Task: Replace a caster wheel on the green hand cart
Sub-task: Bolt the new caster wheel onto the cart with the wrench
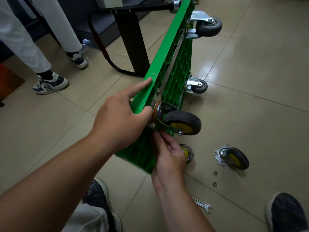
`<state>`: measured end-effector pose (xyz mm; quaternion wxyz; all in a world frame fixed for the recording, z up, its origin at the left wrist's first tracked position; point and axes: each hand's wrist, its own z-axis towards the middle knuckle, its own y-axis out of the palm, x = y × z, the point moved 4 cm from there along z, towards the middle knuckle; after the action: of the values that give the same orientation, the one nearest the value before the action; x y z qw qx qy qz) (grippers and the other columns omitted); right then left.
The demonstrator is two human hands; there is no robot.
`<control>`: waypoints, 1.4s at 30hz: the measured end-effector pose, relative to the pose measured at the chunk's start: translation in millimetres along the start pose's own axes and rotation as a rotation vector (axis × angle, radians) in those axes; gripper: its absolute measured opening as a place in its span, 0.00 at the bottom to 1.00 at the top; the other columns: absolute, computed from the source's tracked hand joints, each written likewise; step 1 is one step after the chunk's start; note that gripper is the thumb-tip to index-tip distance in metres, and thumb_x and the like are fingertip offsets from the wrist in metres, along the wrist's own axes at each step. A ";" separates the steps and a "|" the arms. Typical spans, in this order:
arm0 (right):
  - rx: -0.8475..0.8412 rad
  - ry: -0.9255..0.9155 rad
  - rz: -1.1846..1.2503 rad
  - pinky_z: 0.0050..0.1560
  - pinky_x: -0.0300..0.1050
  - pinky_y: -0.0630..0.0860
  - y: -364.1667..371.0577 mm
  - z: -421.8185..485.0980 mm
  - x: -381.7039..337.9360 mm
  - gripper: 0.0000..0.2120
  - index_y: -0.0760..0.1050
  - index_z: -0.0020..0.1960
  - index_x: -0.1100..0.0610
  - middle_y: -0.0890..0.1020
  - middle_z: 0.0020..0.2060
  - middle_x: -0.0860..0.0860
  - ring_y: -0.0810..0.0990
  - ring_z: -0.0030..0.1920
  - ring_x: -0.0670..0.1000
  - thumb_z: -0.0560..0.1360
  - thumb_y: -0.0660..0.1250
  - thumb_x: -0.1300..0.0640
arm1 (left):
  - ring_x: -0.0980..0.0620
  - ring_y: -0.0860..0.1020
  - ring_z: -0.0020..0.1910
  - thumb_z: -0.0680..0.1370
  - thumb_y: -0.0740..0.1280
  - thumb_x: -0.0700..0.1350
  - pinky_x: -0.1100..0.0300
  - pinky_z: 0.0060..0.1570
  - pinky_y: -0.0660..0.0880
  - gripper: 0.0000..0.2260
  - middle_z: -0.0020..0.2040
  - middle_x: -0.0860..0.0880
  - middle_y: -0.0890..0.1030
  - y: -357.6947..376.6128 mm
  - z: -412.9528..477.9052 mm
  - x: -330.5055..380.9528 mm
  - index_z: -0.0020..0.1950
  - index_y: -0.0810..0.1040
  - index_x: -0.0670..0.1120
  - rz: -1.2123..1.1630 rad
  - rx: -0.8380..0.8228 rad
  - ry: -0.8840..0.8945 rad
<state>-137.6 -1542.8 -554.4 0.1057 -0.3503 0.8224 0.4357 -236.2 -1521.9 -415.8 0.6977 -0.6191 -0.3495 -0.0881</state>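
Green ribbed plastic fills the middle of the view: the green hand cart (pixel 173 52) stands on its long edge on the tiled floor (pixel 250 81), underside turned to the right, its black handle (pixel 100 44) folded out to the left. The left forearm reaches in from the lower left; the left hand (pixel 120 121) grips the cart's upper edge, thumb hooked over onto the underside, index finger laid straight along the rim. Just beside that thumb a yellow-hubbed caster wheel (pixel 182 123) sits against the underside, its fork pointing right. The right forearm comes up from below, wrist bent back; the right hand (pixel 168 154) has its fingertips bunched in a narrow pinch on a small fitting (pixel 152 130) at the lower corner of the caster's plate; what it is cannot be told. Two grey casters (pixel 209 26) (pixel 198 87) are on the far end. On the floor to the right lie a loose caster (pixel 234 158), two washers (pixel 215 172) (pixel 214 183) and a wrench (pixel 203 205); another yellow-hubbed wheel (pixel 187 153) shows partly behind the right hand. A second person's legs (pixel 33 39) stand at upper left.
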 end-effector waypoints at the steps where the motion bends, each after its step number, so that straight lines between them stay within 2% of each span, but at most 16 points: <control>1: -0.012 -0.001 0.002 0.63 0.60 0.78 0.5 0.4 -0.4 0.08 0.83 0.53 0.60 0.87 0.49 0.59 0.86 0.53 0.58 0.74 0.72 0.66 | 0.50 0.81 0.52 0.79 0.69 0.52 0.43 0.51 0.83 0.29 0.58 0.57 0.77 0.2 0.8 -0.3 0.74 0.66 0.76 0.001 -0.003 0.005; 6: -0.025 -0.081 -0.069 0.62 0.56 0.79 2.0 2.3 -5.0 0.09 0.82 0.53 0.61 0.87 0.48 0.58 0.86 0.53 0.57 0.72 0.74 0.67 | 0.50 0.82 0.50 0.78 0.69 0.53 0.43 0.49 0.83 0.28 0.62 0.54 0.81 0.4 1.4 -3.3 0.73 0.67 0.76 -0.011 0.021 0.028; 10: -0.037 -0.236 -0.173 0.48 0.38 0.81 3.7 1.3 -12.0 0.08 0.82 0.48 0.62 0.88 0.41 0.54 0.87 0.45 0.49 0.71 0.74 0.71 | 0.49 0.83 0.47 0.78 0.70 0.52 0.43 0.46 0.83 0.28 0.59 0.54 0.81 -0.4 3.6 -5.5 0.73 0.68 0.76 -0.012 0.021 0.018; 12: -0.031 -0.287 -0.207 0.45 0.34 0.79 3.4 0.5 -12.4 0.06 0.82 0.46 0.62 0.87 0.39 0.53 0.87 0.42 0.48 0.72 0.74 0.71 | 0.48 0.83 0.45 0.78 0.70 0.50 0.43 0.46 0.83 0.28 0.54 0.53 0.80 -0.8 4.7 -6.9 0.73 0.68 0.75 -0.007 0.013 0.004; 16: -0.027 -0.379 -0.297 0.47 0.38 0.80 -0.9 2.4 -10.8 0.04 0.84 0.44 0.60 0.87 0.40 0.54 0.87 0.45 0.51 0.73 0.75 0.67 | 0.49 0.82 0.44 0.79 0.70 0.51 0.43 0.46 0.83 0.27 0.55 0.55 0.77 -0.7 4.7 -6.4 0.74 0.68 0.74 0.008 0.013 0.010; 20: -0.075 -0.422 -0.352 0.53 0.42 0.81 -2.6 -0.5 -9.0 0.06 0.85 0.47 0.57 0.88 0.44 0.54 0.86 0.50 0.54 0.75 0.73 0.66 | 0.50 0.82 0.45 0.80 0.70 0.51 0.43 0.46 0.83 0.27 0.56 0.57 0.75 -0.2 5.1 -7.0 0.74 0.68 0.74 0.003 0.017 0.012; 24: -0.043 -0.389 -0.301 0.48 0.39 0.79 -2.1 2.4 -9.0 0.05 0.84 0.46 0.59 0.87 0.42 0.55 0.87 0.46 0.53 0.74 0.74 0.67 | 0.49 0.82 0.44 0.79 0.70 0.51 0.43 0.45 0.83 0.27 0.55 0.56 0.76 0.5 5.6 -7.8 0.73 0.68 0.74 0.006 0.024 0.012; 27: -0.038 -0.369 -0.247 0.47 0.37 0.79 -0.6 1.4 -9.4 0.06 0.81 0.49 0.62 0.87 0.42 0.55 0.86 0.45 0.51 0.73 0.74 0.69 | 0.49 0.82 0.44 0.79 0.70 0.51 0.43 0.45 0.83 0.27 0.55 0.57 0.75 0.4 5.1 -7.9 0.74 0.68 0.74 0.005 0.022 0.010; 32: -0.062 -0.377 -0.307 0.47 0.38 0.80 -0.1 2.6 -10.5 0.05 0.82 0.49 0.61 0.87 0.42 0.55 0.86 0.45 0.50 0.74 0.74 0.67 | 0.49 0.82 0.45 0.79 0.70 0.51 0.43 0.46 0.83 0.27 0.55 0.57 0.76 0.1 5.5 -8.2 0.73 0.69 0.74 -0.002 0.022 0.013; 36: -0.058 -0.357 -0.383 0.44 0.38 0.80 -0.8 4.5 -13.9 0.01 0.83 0.46 0.59 0.87 0.40 0.53 0.87 0.42 0.50 0.74 0.75 0.62 | 0.50 0.82 0.46 0.80 0.69 0.50 0.43 0.46 0.83 0.27 0.56 0.58 0.75 -0.2 4.8 -7.2 0.74 0.68 0.74 0.007 0.020 0.019; 42: 0.028 -0.304 -0.434 0.39 0.43 0.80 0.1 11.5 -9.6 0.10 0.80 0.43 0.61 0.86 0.37 0.54 0.85 0.37 0.50 0.74 0.76 0.54 | 0.51 0.81 0.47 0.80 0.69 0.51 0.43 0.46 0.83 0.27 0.55 0.59 0.73 0.8 4.8 -8.5 0.74 0.68 0.74 0.007 0.013 0.021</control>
<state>-132.2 -1529.1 -556.6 0.3238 -0.4473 0.7088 0.4390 -243.9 -1519.9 -421.6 0.7057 -0.6148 -0.3405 -0.0900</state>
